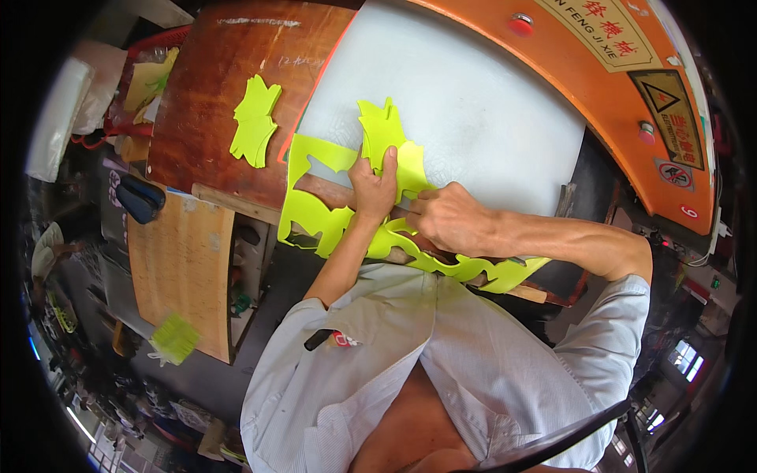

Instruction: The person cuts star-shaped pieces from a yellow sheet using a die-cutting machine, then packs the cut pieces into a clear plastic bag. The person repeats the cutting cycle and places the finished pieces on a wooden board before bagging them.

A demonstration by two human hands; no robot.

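Note:
Cut lime-yellow pieces (pixel 382 130) with jagged ends lie stacked at the near edge of a pale work surface. My left hand (pixel 374 185) is closed on them, its thumb lying along the top. Another lime-yellow cut piece (pixel 412 167) shows just right of that thumb. My right hand (pixel 449 217) is curled into a fist beside it, over the near edge; what its fingers grip is hidden. Beneath both hands spreads a lime-yellow sheet (pixel 307 211) full of cut-out openings, its near part draping over the edge toward my shirt.
On the brown wooden board (pixel 197 118) to the left lies a separate lime stack (pixel 255 122). An orange machine (pixel 481 20) with red buttons borders the pale surface (pixel 473 102) at the far right. A red basket (pixel 118 106) and a light wooden panel (pixel 181 268) stand further left.

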